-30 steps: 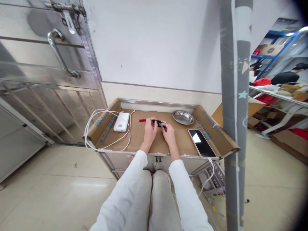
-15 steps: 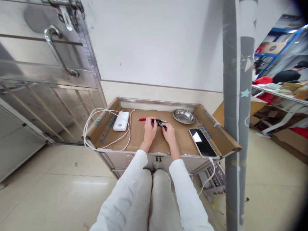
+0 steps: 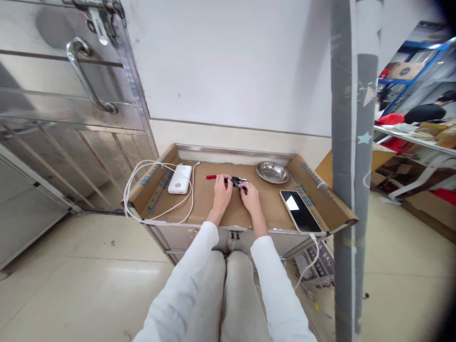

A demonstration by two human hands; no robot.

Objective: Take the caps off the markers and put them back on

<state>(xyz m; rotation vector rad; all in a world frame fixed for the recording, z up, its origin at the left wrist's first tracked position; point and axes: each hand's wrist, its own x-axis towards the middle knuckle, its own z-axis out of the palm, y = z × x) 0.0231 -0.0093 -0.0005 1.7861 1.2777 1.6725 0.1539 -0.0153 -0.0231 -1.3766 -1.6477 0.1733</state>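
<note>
Several pens lie bunched across the middle of the cardboard-lined tabletop (image 3: pixel 206 204). A red pen (image 3: pixel 210 176) sticks out to the left from behind my left hand (image 3: pixel 221 195). Black pens (image 3: pixel 236 180) fill the space between my two hands. The fingers of my left hand are closed on the black pens near their left part. My right hand (image 3: pixel 251 197) pinches the right part of a black pen, its fingertips curled in. How many pens each hand grips is hidden by the fingers.
At the left lies a white power bank (image 3: pixel 179 179) with a looped white cable (image 3: pixel 125 190). A round metal dish (image 3: pixel 272 172) sits at the back right, and a phone (image 3: pixel 299 211) at the front right. A grey wrapped pole (image 3: pixel 351 190) rises beside the right edge.
Almost nothing differs. Both hands stay at the pens in the same place, and the view has shifted very slightly.
</note>
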